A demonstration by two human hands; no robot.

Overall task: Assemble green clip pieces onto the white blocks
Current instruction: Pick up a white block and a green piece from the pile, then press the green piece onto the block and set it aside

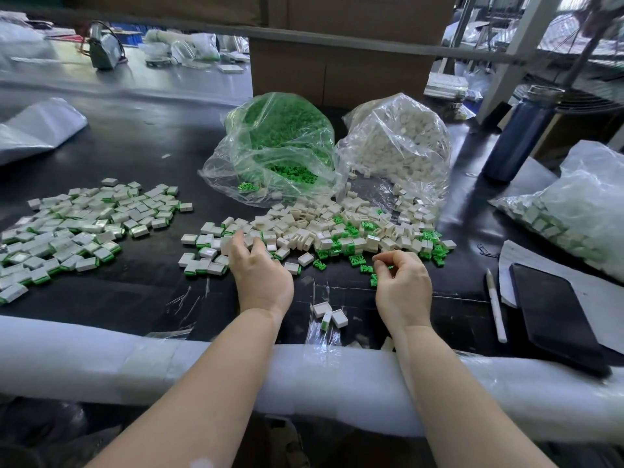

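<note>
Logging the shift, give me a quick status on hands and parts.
Left hand grips a white block. Right hand pinches at green clips. Nothing blocking the pile.

We see small green clip pieces (pixel 366 268) lying loose on the dark table, low and right of the middle. Little white blocks (pixel 305 224) lie in a big messy heap in the middle. On the left of the frame, many white blocks with green edges (pixel 77 228) lie flat.
</note>
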